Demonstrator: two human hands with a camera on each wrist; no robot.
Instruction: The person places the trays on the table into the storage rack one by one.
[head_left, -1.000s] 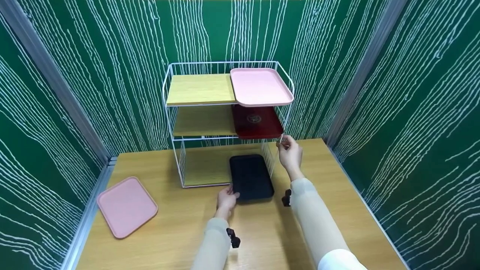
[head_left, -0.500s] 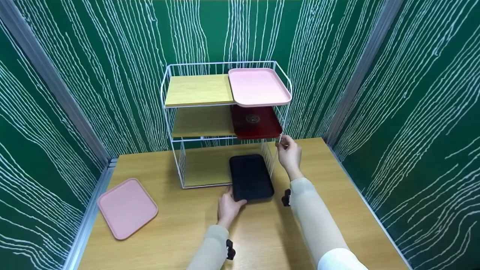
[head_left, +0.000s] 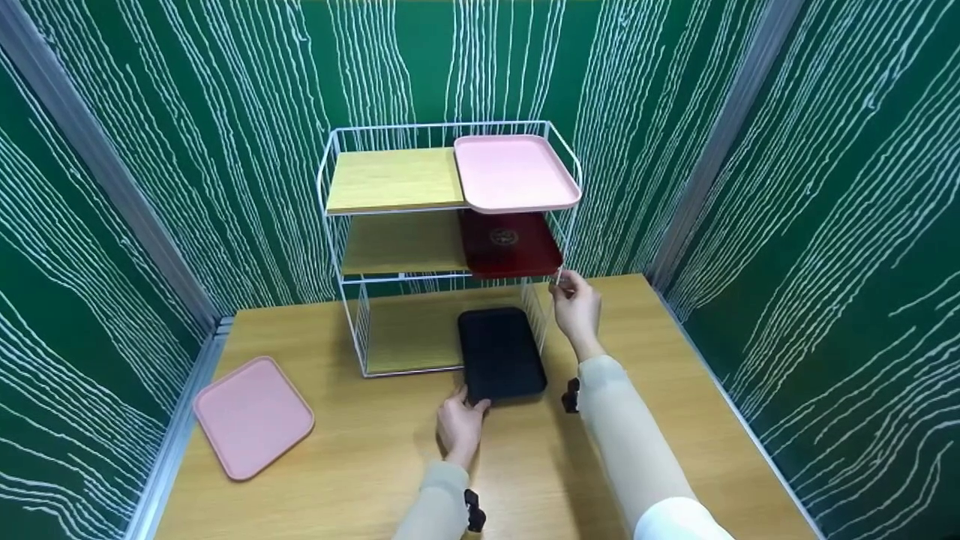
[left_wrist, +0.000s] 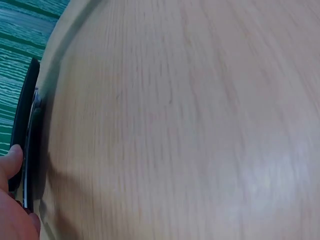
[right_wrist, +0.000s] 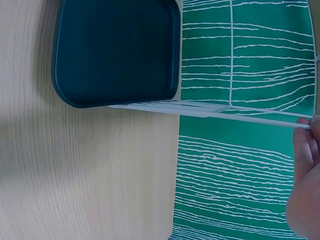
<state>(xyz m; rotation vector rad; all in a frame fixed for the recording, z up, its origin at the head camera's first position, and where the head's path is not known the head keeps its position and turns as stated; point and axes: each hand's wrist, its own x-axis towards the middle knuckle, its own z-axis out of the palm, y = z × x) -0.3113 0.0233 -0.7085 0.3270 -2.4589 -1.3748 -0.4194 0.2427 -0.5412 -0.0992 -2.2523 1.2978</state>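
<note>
A black tray (head_left: 501,352) lies on the bottom tier of a white wire rack (head_left: 442,373), its near end jutting past the front edge. My left hand (head_left: 460,427) holds the tray's near left corner. In the left wrist view the thumb (left_wrist: 14,157) rests on the tray's edge (left_wrist: 25,110), with the other fingers lower down, partly out of frame. My right hand (head_left: 579,307) pinches the rack's front right post just below the middle tier. The right wrist view shows those fingers (right_wrist: 302,150) around the white wire (right_wrist: 250,119).
On the top tier, at the right, lies a pink tray (head_left: 517,174). Below it a dark red tray (head_left: 510,251) with a round emblem occupies the middle tier. Another pink tray (head_left: 253,418) lies on the wooden table (head_left: 360,465) at the left. Green walls (head_left: 840,225) enclose the table.
My left hand shifted from the black tray's left side to its near left corner, thumb now at the front edge. The right hand keeps its grip on the post.
</note>
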